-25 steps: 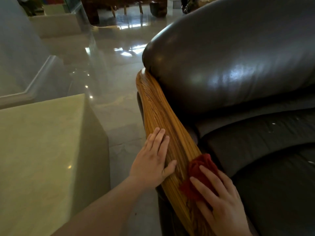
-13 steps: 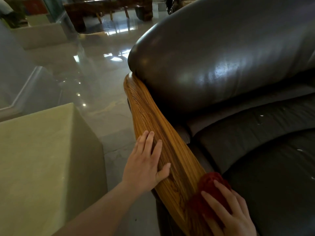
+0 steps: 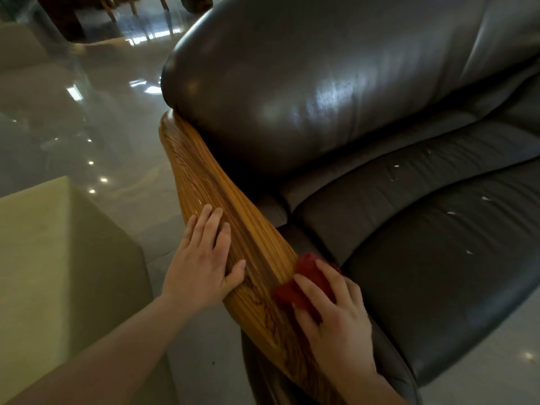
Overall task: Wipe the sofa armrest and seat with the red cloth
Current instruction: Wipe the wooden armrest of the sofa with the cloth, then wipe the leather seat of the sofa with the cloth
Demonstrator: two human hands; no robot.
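Observation:
A striped wooden armrest (image 3: 204, 182) runs diagonally along the left side of a dark leather sofa. My right hand (image 3: 336, 317) presses a bunched red cloth (image 3: 306, 276) onto the armrest's inner edge, next to the seat cushion (image 3: 438, 258). The cloth is partly hidden under my fingers. My left hand (image 3: 201, 264) lies flat on the armrest's outer side, fingers apart, holding nothing. The padded backrest (image 3: 306, 83) rises behind the armrest. Small white flecks dot the seat leather.
A pale green block-like table (image 3: 58, 258) stands close to the left of the sofa. Glossy tiled floor (image 3: 102, 127) with light reflections stretches behind. Dark wooden furniture (image 3: 67, 13) stands at the far top left.
My right hand with the cloth slid down the armrest towards me, then back up a little. The left hand stayed flat on the wood. My view shifted slightly.

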